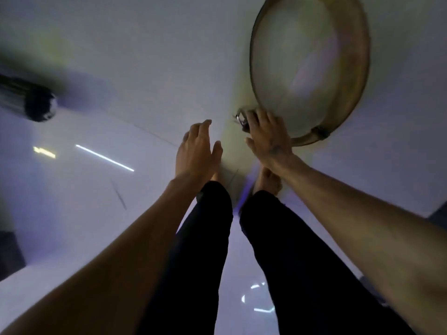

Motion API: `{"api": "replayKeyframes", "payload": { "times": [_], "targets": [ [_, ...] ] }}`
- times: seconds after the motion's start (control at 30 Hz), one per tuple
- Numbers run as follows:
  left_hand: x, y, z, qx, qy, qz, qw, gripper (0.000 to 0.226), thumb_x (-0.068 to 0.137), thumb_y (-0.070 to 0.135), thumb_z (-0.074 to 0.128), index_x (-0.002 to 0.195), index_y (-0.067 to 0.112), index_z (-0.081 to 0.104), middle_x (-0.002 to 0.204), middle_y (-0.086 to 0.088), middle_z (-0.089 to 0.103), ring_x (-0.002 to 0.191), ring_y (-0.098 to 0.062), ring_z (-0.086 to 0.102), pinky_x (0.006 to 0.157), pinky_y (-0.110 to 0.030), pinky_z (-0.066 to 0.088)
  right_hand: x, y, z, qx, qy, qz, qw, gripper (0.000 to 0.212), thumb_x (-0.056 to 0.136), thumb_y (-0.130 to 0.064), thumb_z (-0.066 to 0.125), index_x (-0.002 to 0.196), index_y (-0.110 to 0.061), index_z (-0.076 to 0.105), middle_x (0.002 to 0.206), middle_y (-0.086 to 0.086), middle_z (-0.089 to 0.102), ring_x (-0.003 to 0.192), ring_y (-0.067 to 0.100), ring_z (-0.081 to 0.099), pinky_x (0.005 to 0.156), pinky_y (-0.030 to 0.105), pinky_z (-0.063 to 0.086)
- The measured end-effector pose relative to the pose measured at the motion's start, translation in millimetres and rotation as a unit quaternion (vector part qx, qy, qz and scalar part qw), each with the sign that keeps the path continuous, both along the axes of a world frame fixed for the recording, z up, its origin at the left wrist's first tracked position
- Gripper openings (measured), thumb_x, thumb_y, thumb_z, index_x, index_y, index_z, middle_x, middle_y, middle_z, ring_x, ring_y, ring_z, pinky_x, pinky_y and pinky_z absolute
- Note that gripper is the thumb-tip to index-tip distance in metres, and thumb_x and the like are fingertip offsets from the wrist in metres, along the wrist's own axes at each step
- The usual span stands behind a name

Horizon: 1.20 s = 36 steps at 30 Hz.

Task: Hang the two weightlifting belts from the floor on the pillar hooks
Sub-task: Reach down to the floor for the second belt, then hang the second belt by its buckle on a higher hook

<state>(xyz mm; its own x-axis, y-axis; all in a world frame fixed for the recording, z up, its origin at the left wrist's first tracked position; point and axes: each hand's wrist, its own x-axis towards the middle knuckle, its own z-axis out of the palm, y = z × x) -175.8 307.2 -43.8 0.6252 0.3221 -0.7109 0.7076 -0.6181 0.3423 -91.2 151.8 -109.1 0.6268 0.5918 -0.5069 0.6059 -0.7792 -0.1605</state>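
Observation:
A tan weightlifting belt (pixel 358 76) lies coiled in a standing loop on the pale floor at the upper right. Its metal buckle (pixel 242 118) is at the near left of the loop. My right hand (pixel 268 139) straddles the belt's rim beside the buckle, fingers over the inside and thumb on the near side, gripping it. My left hand (pixel 196 151) hovers left of the belt with fingers apart and holds nothing. Only one belt is in view. No pillar or hook is visible.
My legs in black trousers and my bare feet (pixel 267 181) stand just below the belt. A dark, blurred cylindrical piece of gym gear (pixel 36 102) lies at the left. Dark mats show at the left edge (pixel 9 252) and the right edge (pixel 437 217).

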Motion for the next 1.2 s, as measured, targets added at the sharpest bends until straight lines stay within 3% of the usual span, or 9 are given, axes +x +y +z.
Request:
{"api": "replayKeyframes", "payload": {
  "times": [0.2, 0.3, 0.37, 0.47, 0.6, 0.87, 1.0, 1.13, 1.2],
  "targets": [
    [-11.1, -4.9, -55.9, -0.044, 0.027, 0.023, 0.998, 0.059, 0.100, 0.027, 0.052, 0.154, 0.012, 0.032, 0.156, -0.012, 0.042, 0.140, -0.032, 0.045, 0.109, -0.046, 0.043, 4.9, -2.2, -48.9, 0.002, -0.049, 0.017, 0.999, 0.030, 0.080, -0.003, 0.057, 0.108, -0.010, 0.056, 0.110, 0.013, 0.063, 0.120, 0.036, 0.047, 0.092, 0.048, 0.034],
    [-10.0, -4.2, -34.3, -0.062, 0.016, 0.028, 0.998, 0.061, 0.099, 0.024, 0.053, 0.155, 0.012, 0.031, 0.153, -0.011, 0.046, 0.137, -0.030, 0.049, 0.109, -0.045, 0.045, 8.1, -7.5, -20.5, 0.040, -0.021, -0.028, 0.999, 0.029, 0.079, -0.009, 0.063, 0.107, -0.016, 0.059, 0.108, 0.006, 0.066, 0.120, 0.031, 0.047, 0.094, 0.041, 0.027],
    [-1.6, -3.8, -3.3, -0.074, 0.002, 0.021, 0.997, 0.068, 0.098, 0.022, 0.058, 0.157, 0.011, 0.026, 0.153, -0.009, 0.046, 0.137, -0.028, 0.050, 0.109, -0.042, 0.044, 10.6, -14.6, 20.6, 0.112, 0.020, -0.079, 0.990, 0.033, 0.080, -0.011, 0.067, 0.112, -0.018, 0.059, 0.111, 0.004, 0.064, 0.115, 0.030, 0.051, 0.092, 0.042, 0.036],
    [17.4, -2.9, 55.3, -0.124, 0.003, 0.057, 0.991, 0.083, 0.092, 0.022, 0.069, 0.158, 0.009, 0.021, 0.156, -0.010, 0.043, 0.139, -0.026, 0.047, 0.113, -0.041, 0.042, 21.8, -25.3, 100.8, 0.193, 0.092, -0.172, 0.962, 0.040, 0.084, -0.006, 0.069, 0.121, -0.015, 0.056, 0.119, 0.007, 0.060, 0.104, 0.030, 0.061, 0.082, 0.040, 0.050],
    [41.0, -8.3, 141.9, -0.204, -0.019, 0.112, 0.972, 0.086, 0.084, 0.018, 0.080, 0.155, 0.013, 0.033, 0.155, -0.008, 0.044, 0.139, -0.025, 0.048, 0.115, -0.041, 0.041, 49.9, -42.7, 211.5, 0.256, 0.089, -0.241, 0.932, 0.045, 0.077, 0.003, 0.070, 0.119, -0.009, 0.059, 0.114, 0.011, 0.064, 0.105, 0.027, 0.061, 0.083, 0.021, 0.040],
    [92.7, -64.6, 381.4, -0.217, -0.259, 0.092, 0.936, 0.070, 0.086, 0.011, 0.077, 0.148, 0.014, 0.044, 0.139, 0.005, 0.051, 0.126, -0.011, 0.051, 0.107, -0.027, 0.044, 101.5, -75.6, 450.7, 0.328, 0.061, -0.250, 0.909, 0.048, 0.071, 0.005, 0.071, 0.116, -0.010, 0.062, 0.112, 0.008, 0.068, 0.102, 0.018, 0.062, 0.081, 0.020, 0.042],
    [105.4, -69.7, 481.8, -0.242, -0.311, 0.030, 0.919, 0.065, 0.085, 0.004, 0.074, 0.140, 0.013, 0.041, 0.143, -0.001, 0.050, 0.135, -0.016, 0.047, 0.113, -0.034, 0.038, 103.5, -82.1, 546.7, 0.393, 0.032, -0.273, 0.877, 0.044, 0.073, 0.008, 0.068, 0.112, -0.010, 0.061, 0.101, 0.006, 0.070, 0.093, 0.020, 0.065, 0.081, 0.031, 0.053],
    [108.7, -76.3, 570.5, -0.236, -0.393, -0.044, 0.887, 0.059, 0.081, 0.010, 0.067, 0.132, 0.016, 0.039, 0.138, -0.008, 0.051, 0.135, -0.024, 0.049, 0.117, -0.046, 0.038, 87.0, -83.5, 630.3, 0.475, 0.019, -0.312, 0.823, 0.042, 0.076, 0.007, 0.071, 0.112, -0.012, 0.057, 0.093, -0.009, 0.067, 0.079, -0.004, 0.064, 0.074, 0.013, 0.052],
    [106.2, -79.0, 609.5, -0.231, -0.437, -0.059, 0.867, 0.058, 0.082, 0.010, 0.066, 0.133, 0.020, 0.040, 0.137, -0.009, 0.052, 0.131, -0.028, 0.052, 0.116, -0.050, 0.039, 77.4, -85.2, 674.1, 0.509, 0.007, -0.314, 0.802, 0.040, 0.077, 0.005, 0.072, 0.111, -0.011, 0.057, 0.094, -0.011, 0.067, 0.082, -0.007, 0.065, 0.076, 0.013, 0.053]
  ]
}}
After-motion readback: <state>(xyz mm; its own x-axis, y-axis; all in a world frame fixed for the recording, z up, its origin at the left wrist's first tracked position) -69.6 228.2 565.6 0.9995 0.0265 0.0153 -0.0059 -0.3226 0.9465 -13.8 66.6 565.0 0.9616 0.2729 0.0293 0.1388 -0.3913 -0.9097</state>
